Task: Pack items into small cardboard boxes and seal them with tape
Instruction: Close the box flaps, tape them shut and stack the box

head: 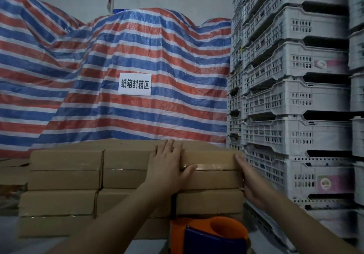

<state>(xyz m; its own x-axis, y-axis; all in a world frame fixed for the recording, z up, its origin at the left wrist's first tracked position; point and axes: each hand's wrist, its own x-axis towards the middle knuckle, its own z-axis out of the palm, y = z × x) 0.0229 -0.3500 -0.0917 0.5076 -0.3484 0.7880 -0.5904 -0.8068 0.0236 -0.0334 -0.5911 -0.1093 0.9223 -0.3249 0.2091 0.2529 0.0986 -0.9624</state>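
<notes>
The taped box (211,170) sits at the right end of the top row of the box stack (65,184). The left hand (169,167) presses on it with straight, open fingers, and the right hand (249,182) lies flat against its right end. It looks like the stacking step; next the tape dispenser (208,236) below must be picked up for another box.

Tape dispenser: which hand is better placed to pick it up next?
Probably the right hand: it only rests on the top box's end, above the tape dispenser, while the left hand presses the taped seam.
</notes>
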